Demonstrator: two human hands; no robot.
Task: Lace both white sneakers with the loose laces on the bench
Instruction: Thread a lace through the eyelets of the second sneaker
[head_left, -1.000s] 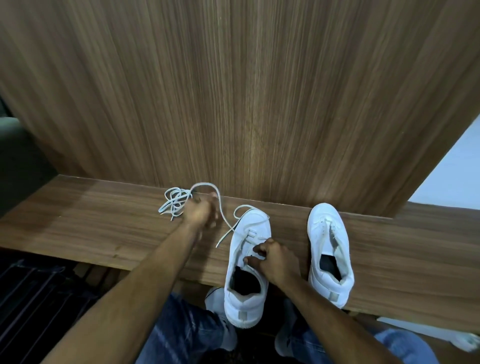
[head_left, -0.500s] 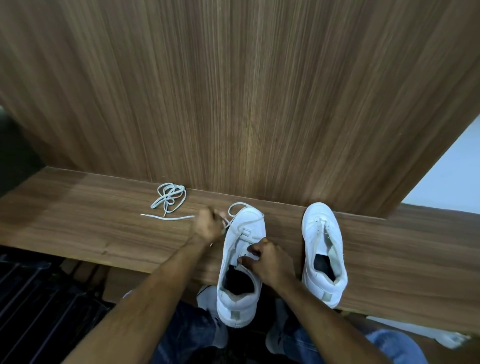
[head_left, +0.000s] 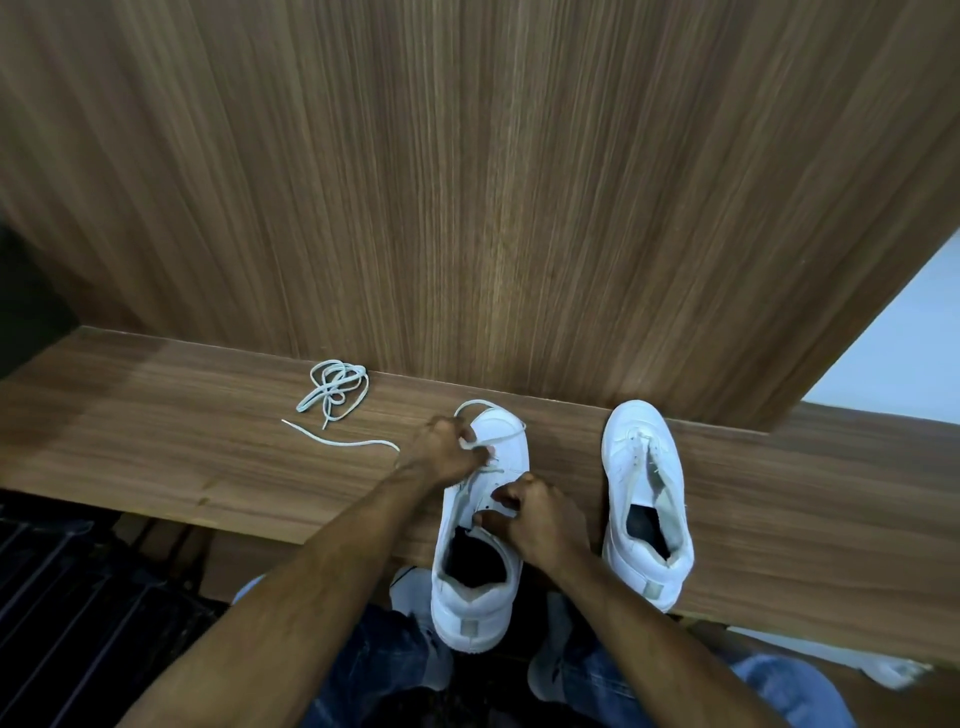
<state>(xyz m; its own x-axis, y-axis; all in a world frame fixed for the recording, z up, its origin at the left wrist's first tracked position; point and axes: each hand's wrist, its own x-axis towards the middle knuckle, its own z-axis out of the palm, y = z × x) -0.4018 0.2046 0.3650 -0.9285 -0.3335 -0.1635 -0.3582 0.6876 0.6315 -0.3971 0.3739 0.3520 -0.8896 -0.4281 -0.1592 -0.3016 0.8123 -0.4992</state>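
Note:
Two white sneakers stand on the wooden bench (head_left: 156, 457), toes toward the wall. The left sneaker (head_left: 480, 582) overhangs the front edge, and a white lace (head_left: 493, 439) loops over its toe. My left hand (head_left: 447, 449) pinches this lace beside the toe. My right hand (head_left: 535, 514) grips the sneaker's right eyelet flap near the tongue. The right sneaker (head_left: 647, 499) stands unlaced and untouched. A second loose lace (head_left: 335, 395) lies bunched at the back left, one end trailing toward my left hand.
A wood-grain wall panel (head_left: 467, 182) rises right behind the bench. My knees in blue jeans (head_left: 384, 654) are below the front edge. A dark slatted rack (head_left: 67, 597) sits low at the left. A white object (head_left: 893, 670) lies on the floor at the right.
My left hand came away from the bunched lace, moved right to the left sneaker's toe and drew the lace with it. The right hand stayed on the sneaker.

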